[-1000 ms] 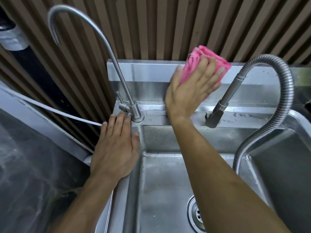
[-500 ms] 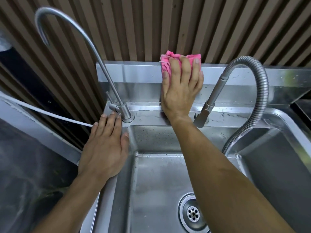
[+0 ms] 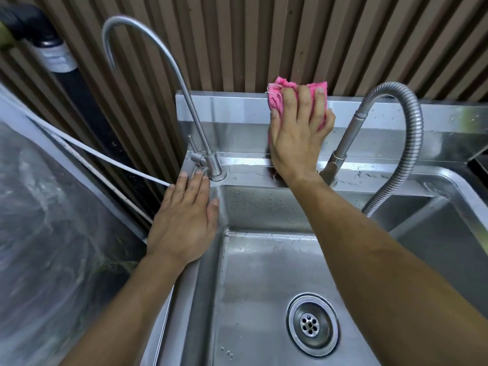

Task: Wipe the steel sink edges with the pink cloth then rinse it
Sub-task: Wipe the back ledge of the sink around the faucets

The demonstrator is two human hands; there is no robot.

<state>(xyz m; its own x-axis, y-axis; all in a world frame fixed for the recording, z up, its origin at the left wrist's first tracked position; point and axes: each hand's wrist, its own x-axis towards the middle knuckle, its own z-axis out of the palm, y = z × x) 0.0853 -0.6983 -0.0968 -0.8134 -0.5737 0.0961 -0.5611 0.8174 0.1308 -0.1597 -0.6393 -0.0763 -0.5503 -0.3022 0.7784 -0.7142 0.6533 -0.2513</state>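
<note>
Right hand presses the pink cloth flat-fingered against the sink's back upstand; left hand rests spread on the left rim, holding nothing. Wiping step in hand; remaining edges likely next, then rinsing at a tap

We see brushed steel sink, wet and semi-glossy; pink cloth soft, frayed weave. Gooseneck tap smooth satin metal, hose ribbed metal. Wall slats matt wood-look. Plastic sheet glossy, wrinkled.
</note>
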